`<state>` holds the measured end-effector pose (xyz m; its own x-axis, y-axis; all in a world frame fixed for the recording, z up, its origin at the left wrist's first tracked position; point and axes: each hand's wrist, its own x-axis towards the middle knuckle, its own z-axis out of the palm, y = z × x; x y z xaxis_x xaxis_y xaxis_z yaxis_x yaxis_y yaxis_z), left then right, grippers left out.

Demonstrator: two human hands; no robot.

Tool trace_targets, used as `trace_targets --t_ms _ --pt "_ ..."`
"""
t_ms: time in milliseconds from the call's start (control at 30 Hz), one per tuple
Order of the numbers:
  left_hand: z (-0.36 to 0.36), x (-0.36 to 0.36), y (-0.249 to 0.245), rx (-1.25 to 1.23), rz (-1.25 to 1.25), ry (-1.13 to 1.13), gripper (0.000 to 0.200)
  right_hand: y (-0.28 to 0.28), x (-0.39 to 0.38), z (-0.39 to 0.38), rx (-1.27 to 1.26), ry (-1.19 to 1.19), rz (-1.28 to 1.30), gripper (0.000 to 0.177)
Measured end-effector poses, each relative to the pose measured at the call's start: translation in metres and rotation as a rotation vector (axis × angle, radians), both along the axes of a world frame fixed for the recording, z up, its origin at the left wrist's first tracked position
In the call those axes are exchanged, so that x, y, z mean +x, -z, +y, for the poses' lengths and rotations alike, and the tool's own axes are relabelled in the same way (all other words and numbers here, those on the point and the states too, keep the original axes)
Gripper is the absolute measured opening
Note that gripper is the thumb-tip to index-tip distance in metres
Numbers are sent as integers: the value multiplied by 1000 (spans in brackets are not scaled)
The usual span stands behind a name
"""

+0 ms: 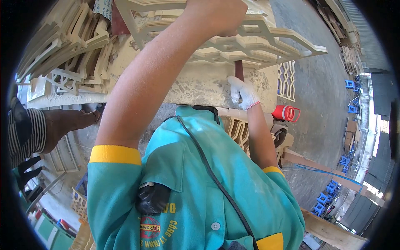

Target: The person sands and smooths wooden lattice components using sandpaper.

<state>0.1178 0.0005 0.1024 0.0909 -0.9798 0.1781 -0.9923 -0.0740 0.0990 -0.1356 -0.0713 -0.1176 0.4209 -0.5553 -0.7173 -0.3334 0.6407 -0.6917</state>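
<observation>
Bare and curled into a fist, my left hand (221, 18) is at the top edge of the view, closed over the upper part of a pale wooden lattice panel (287, 46); its fingertips are hidden. The panel stands tilted over the worktable. My right hand (243, 93), in a white glove, is low near the table's front edge. Its fingers are closed on a dark reddish-brown strip of sandpaper (238, 71), which runs up to the panel's lower edge. The strip's far end is hidden behind the panel.
Stacked wooden lattice pieces (75, 41) fill the left of the dusty worktable (196, 85). A red jug (286, 113) sits right of the table. Another person's striped clothing (29, 133) shows at the left. Blue stools (327, 196) line the far right.
</observation>
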Motion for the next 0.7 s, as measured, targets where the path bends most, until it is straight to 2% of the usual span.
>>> trace_targets --t_ms 33,133,233,333,533,700 --pt "-1 0 1 -1 -7 3 22 2 -5 -1 61 -51 -63 30" --pt "-3 1 4 0 -21 5 22 -11 -3 2 -75 -82 89 28" --pt "3 0 -1 -13 -18 19 23 -5 -4 -5 -95 -127 139 26" --pt "5 -1 -3 -28 -21 35 22 -3 3 2 -129 -54 181 26" --pt "2 -1 -2 -9 -32 13 20 6 6 6 -102 -33 227 26" --pt "0 -1 0 7 -34 3 20 9 3 8 -144 -137 163 23"
